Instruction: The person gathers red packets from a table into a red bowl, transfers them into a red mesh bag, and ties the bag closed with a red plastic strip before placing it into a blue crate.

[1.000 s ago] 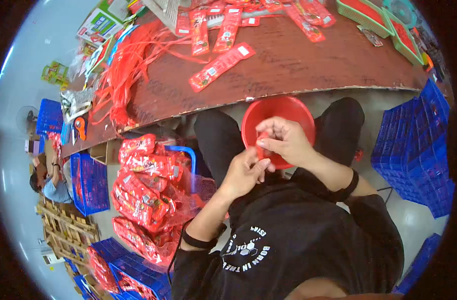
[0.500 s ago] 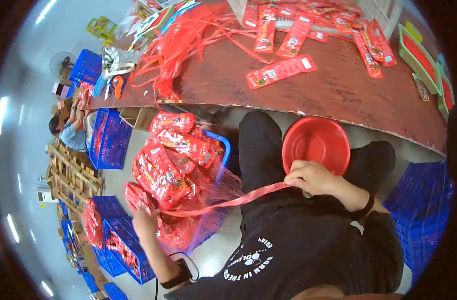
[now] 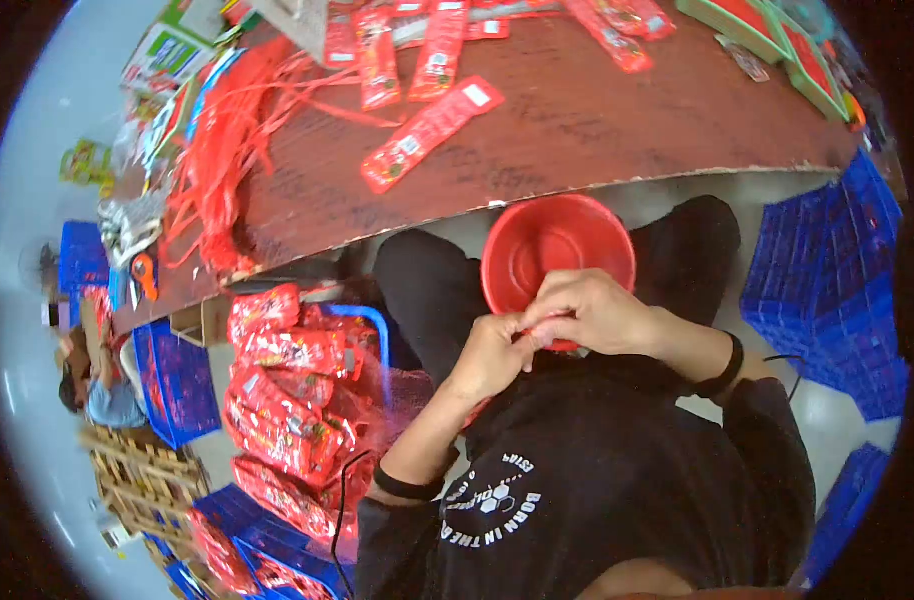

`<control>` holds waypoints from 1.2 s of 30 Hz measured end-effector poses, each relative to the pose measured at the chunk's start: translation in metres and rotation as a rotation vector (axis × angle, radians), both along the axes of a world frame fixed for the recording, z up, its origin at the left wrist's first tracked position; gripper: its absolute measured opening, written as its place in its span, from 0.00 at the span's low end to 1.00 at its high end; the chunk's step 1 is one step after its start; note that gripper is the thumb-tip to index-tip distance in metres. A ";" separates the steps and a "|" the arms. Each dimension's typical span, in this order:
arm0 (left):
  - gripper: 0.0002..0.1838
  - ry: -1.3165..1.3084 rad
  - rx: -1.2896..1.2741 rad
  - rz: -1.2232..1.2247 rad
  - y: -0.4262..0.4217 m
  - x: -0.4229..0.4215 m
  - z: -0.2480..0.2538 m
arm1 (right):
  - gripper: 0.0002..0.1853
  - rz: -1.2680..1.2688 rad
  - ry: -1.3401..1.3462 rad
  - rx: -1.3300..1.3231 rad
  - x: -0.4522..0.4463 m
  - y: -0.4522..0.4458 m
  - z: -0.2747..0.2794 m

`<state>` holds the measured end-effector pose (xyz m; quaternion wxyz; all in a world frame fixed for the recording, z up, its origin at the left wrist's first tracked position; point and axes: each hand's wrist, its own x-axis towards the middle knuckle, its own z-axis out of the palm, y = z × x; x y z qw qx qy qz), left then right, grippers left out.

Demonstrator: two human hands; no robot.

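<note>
My left hand (image 3: 494,354) and my right hand (image 3: 599,312) meet over the near rim of a red plastic bucket (image 3: 557,240), which sits between my legs. The fingertips of both hands are pinched together at the end of a red netting strip (image 3: 477,410). The fingers mostly hide that end; a little of the red shows below my left wrist. At my left stands a blue-rimmed basket (image 3: 385,345) with red netting and a heap of shiny red snack packets (image 3: 287,410).
A brown table (image 3: 537,130) edges my knees, bearing loose red packets (image 3: 432,135), a bundle of red netting (image 3: 222,150), an orange-handled tool (image 3: 144,275) and green trays (image 3: 812,65). Blue crates (image 3: 827,290) stand at right, others at left. Another person (image 3: 112,400) works far left.
My left hand has come from the packet heap across to my right hand, and their fingers now touch above the bucket. The view has turned, shifting the table and basket leftward.
</note>
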<state>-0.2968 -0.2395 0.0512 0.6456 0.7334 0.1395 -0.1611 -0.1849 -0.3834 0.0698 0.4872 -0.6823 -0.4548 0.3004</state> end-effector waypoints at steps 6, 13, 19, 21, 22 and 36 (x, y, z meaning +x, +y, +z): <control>0.12 -0.178 0.439 -0.337 -0.004 0.013 -0.005 | 0.10 -0.221 0.234 -0.076 -0.004 -0.005 -0.018; 0.09 -0.168 0.274 -0.125 0.003 0.018 -0.020 | 0.05 -0.350 0.805 -0.024 -0.002 -0.007 -0.033; 0.06 -0.131 -0.081 0.154 0.001 0.022 -0.025 | 0.02 -0.382 0.708 -0.134 -0.004 -0.014 -0.039; 0.06 -0.117 -0.131 0.281 0.001 0.023 -0.030 | 0.02 -0.400 0.649 -0.211 -0.001 -0.022 -0.042; 0.06 -0.103 -0.181 0.411 -0.001 0.024 -0.031 | 0.03 -0.459 0.650 -0.182 0.000 -0.024 -0.047; 0.07 -0.006 -0.194 0.381 -0.024 0.044 -0.031 | 0.07 -0.532 0.882 0.175 0.007 -0.029 -0.070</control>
